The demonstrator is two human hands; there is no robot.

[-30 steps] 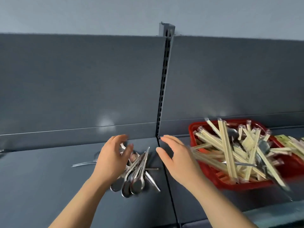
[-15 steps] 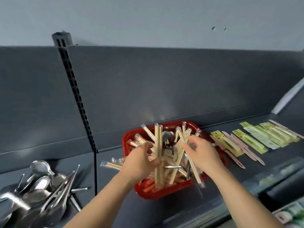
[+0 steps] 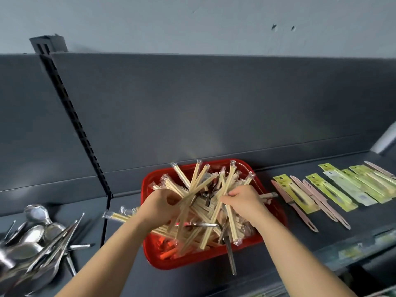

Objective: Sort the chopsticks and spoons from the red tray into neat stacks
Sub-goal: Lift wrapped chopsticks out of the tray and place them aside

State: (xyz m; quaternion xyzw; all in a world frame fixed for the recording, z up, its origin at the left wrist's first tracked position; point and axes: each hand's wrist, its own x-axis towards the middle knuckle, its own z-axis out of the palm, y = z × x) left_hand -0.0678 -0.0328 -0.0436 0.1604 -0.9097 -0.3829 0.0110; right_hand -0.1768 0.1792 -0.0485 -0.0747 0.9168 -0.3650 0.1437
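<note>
Right now I see both hands buried in the red tray on the grey shelf: left hand and right hand each gripping wrapped chopsticks, while the sorted spoons lie piled far left

I see a dark grey shelf with a slotted upright post rising from its back edge at my left. Far right of that post, green-carded packets and pink knives lie side by side on the shelf.
</note>
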